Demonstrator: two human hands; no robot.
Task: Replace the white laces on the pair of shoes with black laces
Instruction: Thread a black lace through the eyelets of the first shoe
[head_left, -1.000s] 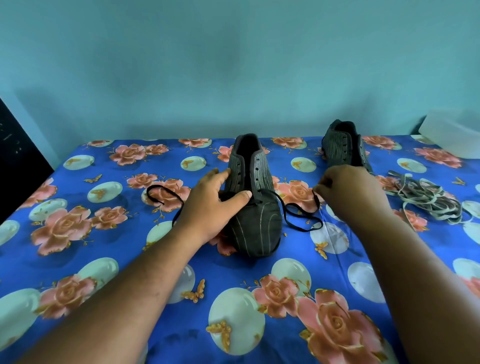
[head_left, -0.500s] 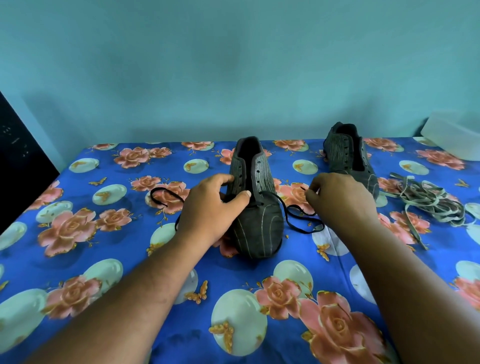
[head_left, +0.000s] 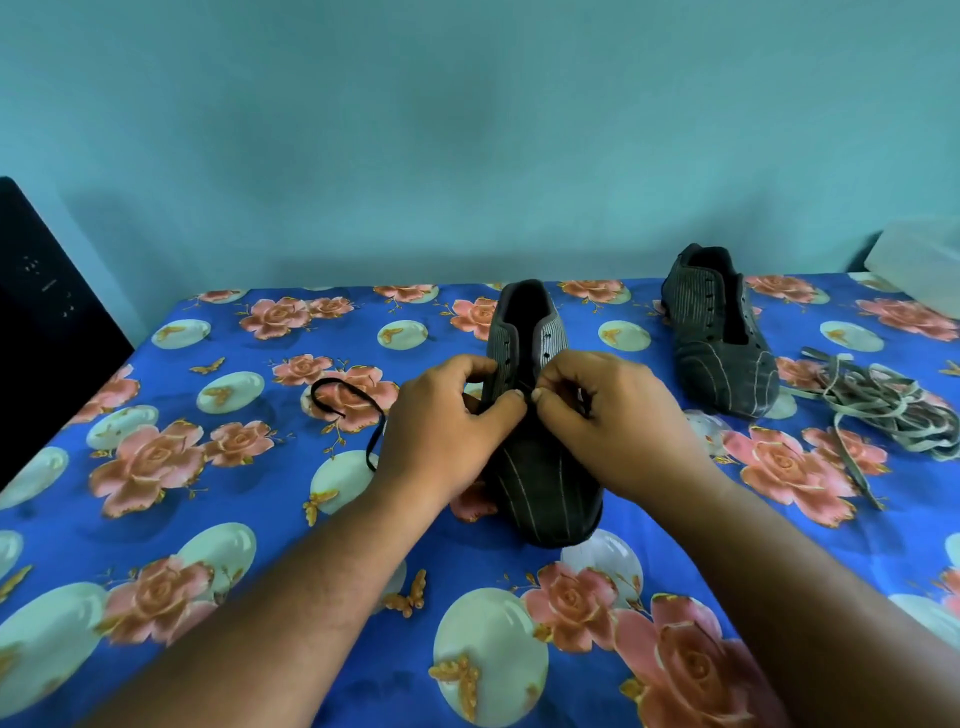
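A dark grey striped shoe (head_left: 540, 488) stands in the middle of the bed, toe toward me. My left hand (head_left: 441, 426) grips its left side near the lower eyelets. My right hand (head_left: 608, 421) has come over the shoe and pinches the black lace at the lower eyelets, thumb tip against my left thumb. The black lace's loose left end (head_left: 348, 402) loops out over the sheet. The second grey shoe (head_left: 722, 338) stands unlaced at the back right. The removed white laces (head_left: 883, 410) lie in a heap to its right.
The blue floral sheet (head_left: 208, 519) covers the whole surface. A black object (head_left: 47, 322) stands at the left edge. A white pillow-like thing (head_left: 919, 260) lies at the far right by the teal wall.
My right hand moved left from beside the shoe onto its lacing, meeting my left hand. The right part of the black lace is now hidden under my right hand.
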